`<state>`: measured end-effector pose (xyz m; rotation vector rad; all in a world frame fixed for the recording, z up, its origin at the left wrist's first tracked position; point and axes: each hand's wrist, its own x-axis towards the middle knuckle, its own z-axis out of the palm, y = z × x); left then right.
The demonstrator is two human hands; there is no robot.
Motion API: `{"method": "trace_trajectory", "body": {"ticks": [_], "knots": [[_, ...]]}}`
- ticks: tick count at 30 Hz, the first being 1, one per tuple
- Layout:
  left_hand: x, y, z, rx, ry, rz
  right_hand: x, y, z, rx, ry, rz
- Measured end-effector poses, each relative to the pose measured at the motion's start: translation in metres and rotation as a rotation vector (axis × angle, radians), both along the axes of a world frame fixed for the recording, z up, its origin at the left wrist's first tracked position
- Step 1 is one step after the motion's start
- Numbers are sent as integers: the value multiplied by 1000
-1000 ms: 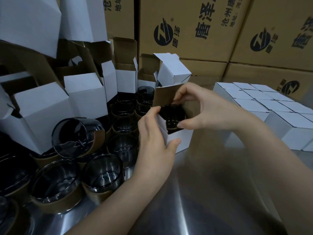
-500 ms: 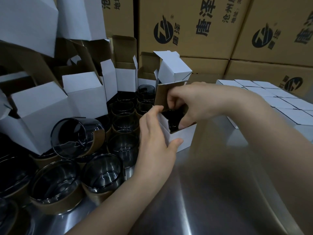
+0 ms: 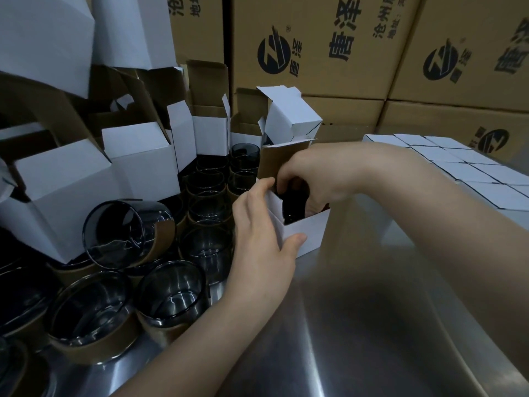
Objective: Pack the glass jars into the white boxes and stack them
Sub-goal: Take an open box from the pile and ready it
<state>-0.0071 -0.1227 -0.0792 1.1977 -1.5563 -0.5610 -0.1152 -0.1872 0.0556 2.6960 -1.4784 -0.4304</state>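
A dark glass jar is contained in the open white box; the box is gripped by the left hand, the jar by the curled right hand.

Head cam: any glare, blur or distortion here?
Head view: dim overall; glare streak on the steel table; wide-angle tilts the cartons outward; jar inside the box nearly black, detail lost; no strong motion blur.

Shiny steel surface here. Dark glass jars crowd its left side, upright, packed close. Behind them, empty boxes pile toward the far left corner. One open box stands mid-surface. Closed boxes sit in tight rows along the right edge.
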Motion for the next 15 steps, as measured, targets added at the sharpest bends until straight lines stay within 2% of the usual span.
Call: {"method": "trace_trajectory", "body": {"ticks": [11,15], "knots": [[0,3,5,31,-32,-14,-11,6,0,83,-102,7],[0,3,6,39,-25,-19,-17,4,0,44,-184,23]]}}
